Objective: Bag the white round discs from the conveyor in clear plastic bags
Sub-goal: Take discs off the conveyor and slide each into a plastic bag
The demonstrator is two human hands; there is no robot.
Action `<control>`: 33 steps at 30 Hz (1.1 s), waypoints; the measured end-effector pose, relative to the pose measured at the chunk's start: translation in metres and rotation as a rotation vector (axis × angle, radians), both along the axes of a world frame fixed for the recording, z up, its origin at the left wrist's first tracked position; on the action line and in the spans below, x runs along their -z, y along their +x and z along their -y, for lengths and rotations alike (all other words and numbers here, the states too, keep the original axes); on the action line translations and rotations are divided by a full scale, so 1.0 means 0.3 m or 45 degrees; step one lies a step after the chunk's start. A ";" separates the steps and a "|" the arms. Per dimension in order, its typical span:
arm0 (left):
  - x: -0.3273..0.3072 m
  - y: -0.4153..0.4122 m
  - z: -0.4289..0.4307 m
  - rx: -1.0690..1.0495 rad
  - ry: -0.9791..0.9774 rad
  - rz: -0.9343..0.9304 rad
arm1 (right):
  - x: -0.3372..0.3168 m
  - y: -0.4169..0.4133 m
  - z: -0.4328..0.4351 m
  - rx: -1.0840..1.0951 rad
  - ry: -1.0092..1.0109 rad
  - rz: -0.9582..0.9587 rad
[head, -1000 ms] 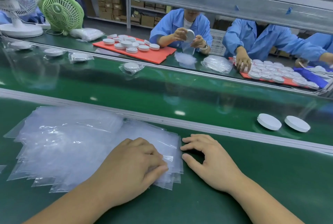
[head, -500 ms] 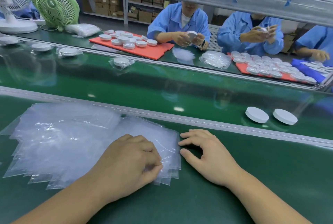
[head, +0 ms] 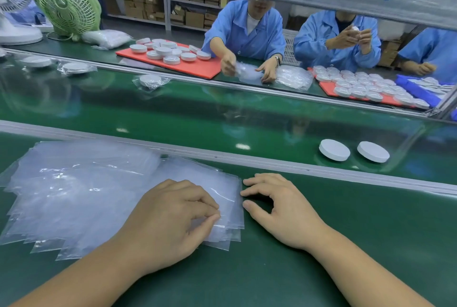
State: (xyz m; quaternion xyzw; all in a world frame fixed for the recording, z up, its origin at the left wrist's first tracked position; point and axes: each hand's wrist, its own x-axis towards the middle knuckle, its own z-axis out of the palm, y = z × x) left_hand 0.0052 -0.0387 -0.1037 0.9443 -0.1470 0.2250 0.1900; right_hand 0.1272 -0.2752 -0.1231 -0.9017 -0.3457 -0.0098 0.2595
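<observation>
pinching the top of the fanned stack of clear plastic bags (head: 99, 195) with the left hand (head: 170, 220); resting the right hand (head: 279, 210), loosely curled, empty, at the stack's right edge. beyond-right of the stack, nearer that hand: two white round discs (head: 334, 149).

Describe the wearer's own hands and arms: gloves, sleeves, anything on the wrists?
Left hand and right hand are bare: no gloves, no rings showing. Left forearm and right forearm are uncovered to the frame edge, no sleeve or cuff in view. No watch, band or markings on either wrist. Visible nails are short and unpainted.
</observation>
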 end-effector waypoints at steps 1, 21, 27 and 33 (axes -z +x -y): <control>0.000 0.000 0.000 -0.001 -0.013 0.008 | -0.002 -0.002 0.001 -0.002 -0.001 -0.004; 0.003 0.012 -0.004 -0.076 -0.138 0.049 | -0.086 0.442 0.069 0.861 -0.423 -0.259; -0.004 0.009 -0.011 -0.137 -0.181 0.035 | -0.073 0.508 0.097 0.807 -0.167 0.037; -0.014 0.013 -0.006 -0.451 -0.273 0.061 | -0.069 0.157 -0.039 -0.152 0.231 0.470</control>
